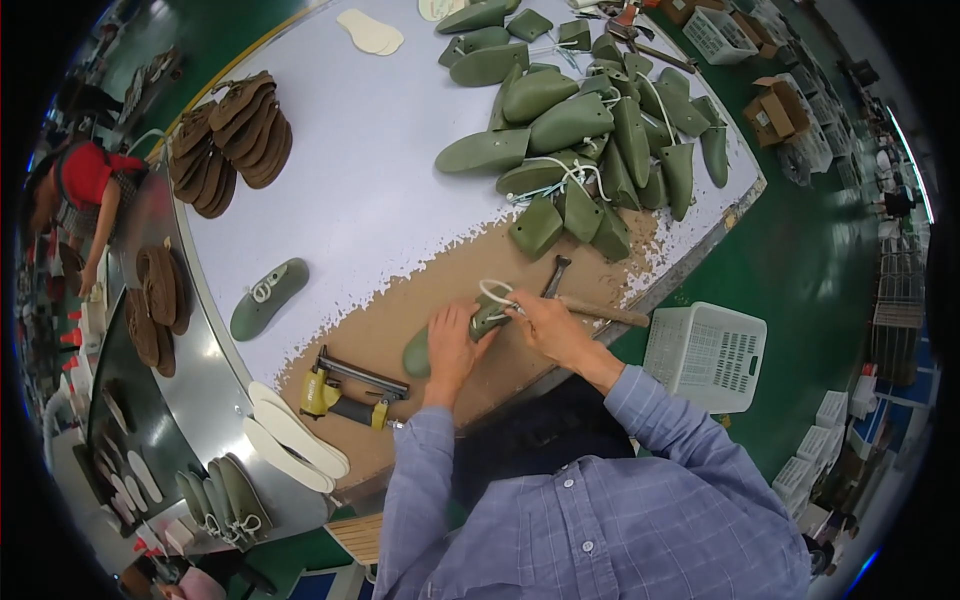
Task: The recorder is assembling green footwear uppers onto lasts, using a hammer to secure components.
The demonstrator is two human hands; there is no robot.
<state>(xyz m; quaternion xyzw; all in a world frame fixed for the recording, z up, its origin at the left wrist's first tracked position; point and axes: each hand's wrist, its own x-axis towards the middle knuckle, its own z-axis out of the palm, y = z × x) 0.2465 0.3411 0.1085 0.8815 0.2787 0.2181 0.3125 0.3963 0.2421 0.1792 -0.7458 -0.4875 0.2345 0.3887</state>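
A green shoe last (415,355) lies on the brown, worn part of the bench in front of me. My left hand (452,345) is wrapped over its middle and presses it down. At its heel end, my right hand (550,330) pinches a white cord (493,290) that stands up in a loop. My fingers partly hide where the cord meets the last. Just beyond my right hand lies a hammer (557,275), and a wooden handle (605,312) reaches past the bench edge. Left of my left hand rests a yellow and black staple gun (320,393).
Green lasts (530,95) are heaped at the far right. One corded last (268,300) lies at left, with brown shoe uppers (250,130) farther off. White insoles (290,440) overlap the near left edge. A white crate (700,355) stands right. A person in red (90,180) bends at left.
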